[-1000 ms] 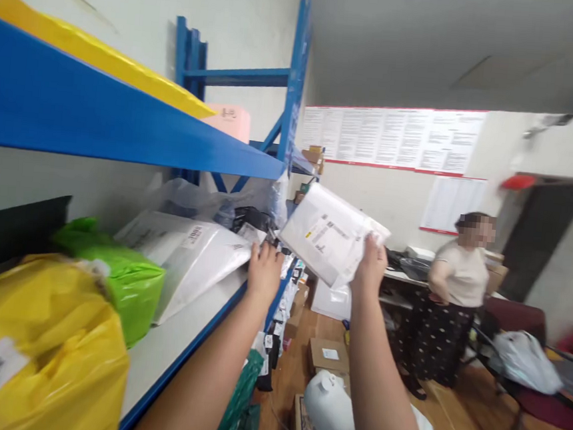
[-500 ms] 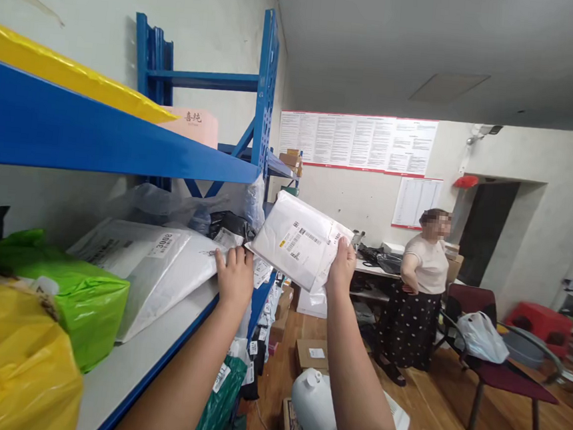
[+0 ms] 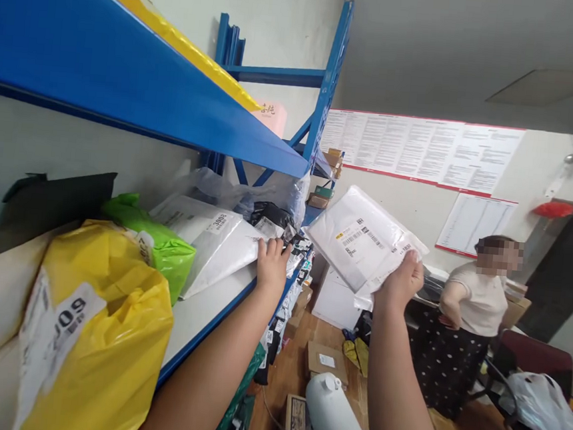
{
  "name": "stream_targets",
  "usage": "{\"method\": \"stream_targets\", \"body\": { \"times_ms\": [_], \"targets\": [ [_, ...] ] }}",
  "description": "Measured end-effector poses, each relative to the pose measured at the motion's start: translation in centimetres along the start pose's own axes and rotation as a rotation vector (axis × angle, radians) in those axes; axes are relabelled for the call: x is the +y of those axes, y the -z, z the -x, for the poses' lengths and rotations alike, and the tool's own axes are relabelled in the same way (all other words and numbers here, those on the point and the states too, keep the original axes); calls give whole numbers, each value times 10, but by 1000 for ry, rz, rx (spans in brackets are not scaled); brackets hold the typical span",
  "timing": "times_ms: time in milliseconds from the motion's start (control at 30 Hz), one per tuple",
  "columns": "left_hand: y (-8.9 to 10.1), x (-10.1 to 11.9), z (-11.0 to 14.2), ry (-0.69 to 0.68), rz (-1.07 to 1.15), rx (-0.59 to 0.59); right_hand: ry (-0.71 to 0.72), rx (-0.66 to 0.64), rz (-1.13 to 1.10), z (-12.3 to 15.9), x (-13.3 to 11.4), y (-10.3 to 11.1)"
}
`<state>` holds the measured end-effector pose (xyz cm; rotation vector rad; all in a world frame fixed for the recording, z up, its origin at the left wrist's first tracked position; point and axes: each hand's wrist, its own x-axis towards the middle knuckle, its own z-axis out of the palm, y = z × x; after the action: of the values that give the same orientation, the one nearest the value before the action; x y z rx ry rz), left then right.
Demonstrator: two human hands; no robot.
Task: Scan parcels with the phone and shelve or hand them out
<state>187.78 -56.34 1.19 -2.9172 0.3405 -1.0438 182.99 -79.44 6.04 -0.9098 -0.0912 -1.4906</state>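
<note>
My right hand (image 3: 401,282) grips a flat white parcel (image 3: 359,241) by its lower right corner, thumb on the front. The parcel is held up and tilted, its printed label and barcodes facing me. My left hand (image 3: 272,262) reaches to the shelf, fingers slightly apart against the tip of a larger white mailer bag (image 3: 219,236) marked 3008. Just beyond those fingers lies a black plastic parcel (image 3: 270,217) with a white label. Nearer me on the same shelf are a bright green bag (image 3: 169,258) and a large yellow bag (image 3: 111,320).
A blue shelf beam (image 3: 177,85) runs above my left arm. On the floor are a cardboard box (image 3: 324,359) and a white fan-like appliance (image 3: 332,413). A person (image 3: 480,292) stands at the right, near a dark red chair (image 3: 535,357) holding a white plastic bag (image 3: 545,405).
The view has swung left, so the shelf and its bags show more to the right. My right hand still holds the white parcel. My left hand remains at the mailer bag's tip.
</note>
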Motion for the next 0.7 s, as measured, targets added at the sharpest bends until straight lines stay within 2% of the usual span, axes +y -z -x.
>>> {"method": "stream_targets", "body": {
  "times_ms": [133, 267, 367, 467, 567, 633, 700],
  "targets": [
    [-2, -2, -2, -7, -11, -3, -36, 47, -47, -4, -2, -1],
    [-1, -2, -1, -11, 30, 6, -6, 27, -51, -3, -4, -2],
    [7, -5, 0, -11, 97, 84, 5, 1, -38, -3, -3, -2],
    [19, -11, -2, 139, 114, 167, -12, 11, -38, -4, -2, -2],
    [31, -20, -7, 331, 76, 87, -77, -5, -30, -4, -2, -1],
    [38, -26, -12, 356, 66, 49, -122, -34, -28, -4, -2, 0],
    [45, -32, -17, 341, 66, 78, -141, -58, -35, -4, -1, 0]
  ]
}}
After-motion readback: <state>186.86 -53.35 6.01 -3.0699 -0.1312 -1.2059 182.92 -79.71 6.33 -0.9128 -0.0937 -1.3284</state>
